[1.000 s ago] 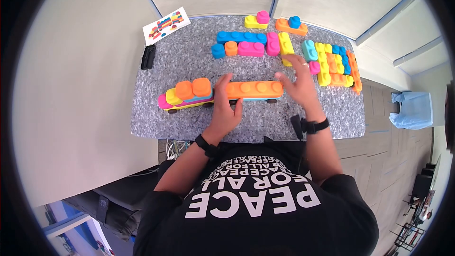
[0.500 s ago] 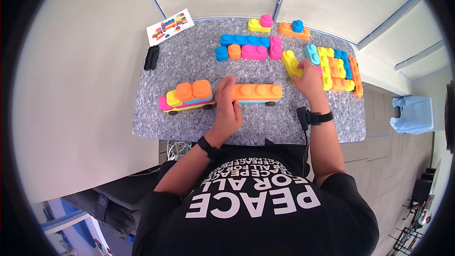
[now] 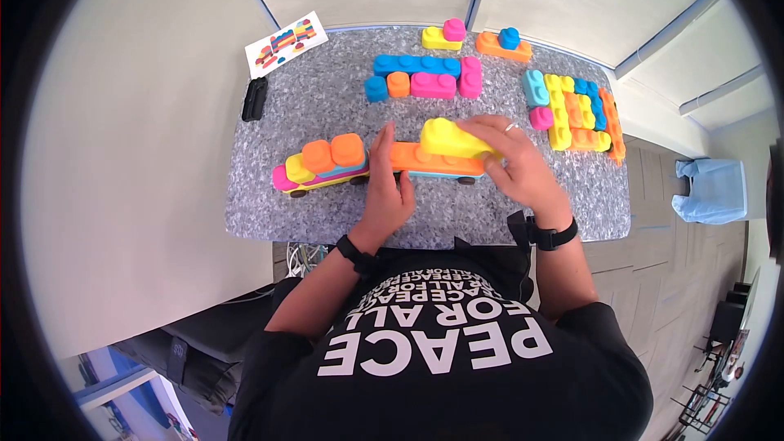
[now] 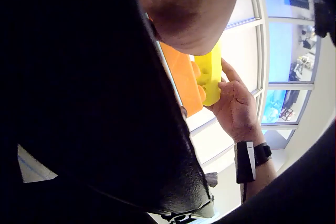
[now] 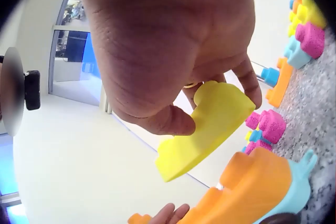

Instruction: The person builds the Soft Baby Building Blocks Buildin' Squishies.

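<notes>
A long yellow building block (image 3: 453, 140) is pinched between the thumb and fingers of my right hand (image 3: 523, 165), just above a long orange block (image 3: 408, 155). That orange block lies on a light-blue wheeled base (image 3: 445, 173). In the right wrist view the yellow block (image 5: 210, 124) is tilted, apart from the orange block (image 5: 252, 182) below. My left hand (image 3: 388, 188) stands with straight fingers against the orange block's left end, where the wheeled pieces meet. Left of it is the front car (image 3: 327, 180), pink and yellow with two orange blocks (image 3: 333, 153) on top.
Blue, orange and pink blocks (image 3: 416, 73) lie behind the car. A cluster of yellow, orange and blue blocks (image 3: 580, 114) sits at the right edge. Two small stacks (image 3: 504, 45) stand at the back. A picture card (image 3: 286, 43) and a black object (image 3: 255, 99) are at the left.
My right hand reached to the yellow block, picked it up from the table, and brought it left over the orange block. My left hand has stayed nearly in place.
</notes>
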### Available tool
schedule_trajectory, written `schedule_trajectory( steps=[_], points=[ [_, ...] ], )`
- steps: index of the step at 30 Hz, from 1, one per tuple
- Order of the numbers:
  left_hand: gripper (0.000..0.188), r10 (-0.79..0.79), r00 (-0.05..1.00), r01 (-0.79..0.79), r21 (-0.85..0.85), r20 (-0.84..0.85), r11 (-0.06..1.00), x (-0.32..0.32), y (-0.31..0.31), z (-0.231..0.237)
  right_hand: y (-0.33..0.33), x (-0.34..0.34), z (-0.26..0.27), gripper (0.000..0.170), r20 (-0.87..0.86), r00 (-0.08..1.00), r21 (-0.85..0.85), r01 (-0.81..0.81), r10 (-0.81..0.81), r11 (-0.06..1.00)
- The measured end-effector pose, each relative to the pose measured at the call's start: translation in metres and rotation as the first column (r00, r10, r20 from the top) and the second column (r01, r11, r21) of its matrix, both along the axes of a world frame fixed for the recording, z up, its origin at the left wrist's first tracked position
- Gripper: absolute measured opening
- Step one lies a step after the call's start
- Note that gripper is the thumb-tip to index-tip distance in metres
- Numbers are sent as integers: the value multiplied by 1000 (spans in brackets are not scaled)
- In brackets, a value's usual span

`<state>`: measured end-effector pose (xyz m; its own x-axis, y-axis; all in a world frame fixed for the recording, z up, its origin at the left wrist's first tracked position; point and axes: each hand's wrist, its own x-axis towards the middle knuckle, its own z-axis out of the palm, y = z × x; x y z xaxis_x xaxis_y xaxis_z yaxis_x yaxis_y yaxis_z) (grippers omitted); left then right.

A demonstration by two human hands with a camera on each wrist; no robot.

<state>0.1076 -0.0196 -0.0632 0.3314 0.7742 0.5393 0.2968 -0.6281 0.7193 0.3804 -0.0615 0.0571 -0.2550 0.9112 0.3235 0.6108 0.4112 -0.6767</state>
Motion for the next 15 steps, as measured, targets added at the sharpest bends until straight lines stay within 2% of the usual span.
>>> schedule_trajectory(
  steps=[6,12,15],
  points=[
    [92,-11,1000,11,-2,3,1000,0,0,-1,4,-9,-9,64,141,989,70,-57,47,996],
    [94,-34,999,34,-11,2,999,0,0,-2,-2,-18,-11,60,141,990,121,-22,4,992],
    [94,-36,999,36,-12,-11,999,0,0,-4,-3,-16,-25,65,154,988,158,-10,-15,987]
  ],
)
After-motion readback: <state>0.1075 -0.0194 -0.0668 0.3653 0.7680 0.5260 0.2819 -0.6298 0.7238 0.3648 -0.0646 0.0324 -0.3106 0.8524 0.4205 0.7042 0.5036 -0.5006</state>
